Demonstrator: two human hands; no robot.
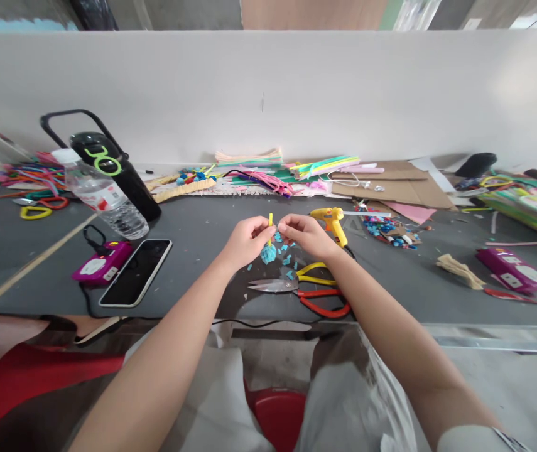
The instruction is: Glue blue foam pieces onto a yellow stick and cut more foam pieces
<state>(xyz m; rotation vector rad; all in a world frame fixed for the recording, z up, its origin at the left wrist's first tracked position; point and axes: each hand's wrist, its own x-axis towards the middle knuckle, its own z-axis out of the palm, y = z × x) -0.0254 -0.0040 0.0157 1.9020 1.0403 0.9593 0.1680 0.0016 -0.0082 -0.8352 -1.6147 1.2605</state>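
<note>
My left hand [249, 242] pinches a thin yellow stick [271, 220] between thumb and fingers. A bumpy light-blue ball [268, 253] hangs at the stick's lower end, just above the table. Close beside it, my right hand [309, 235] is closed in a pinch, and what its fingertips hold is too small to make out. Small blue scraps [287, 259] lie scattered under both hands. Scissors [291, 286] with one yellow and one red handle rest nearer to me, blades slightly apart. Behind my right hand lies a yellow glue gun [331, 221] with a glue stick in it.
At left are a water bottle [108, 198], a black flask [129, 179], a phone [136, 274] and a purple power strip [103, 262]. Bundles of coloured strips [327, 167], cardboard [395, 188] and a bead pile [388, 230] line the back. Another purple box [515, 270] sits right.
</note>
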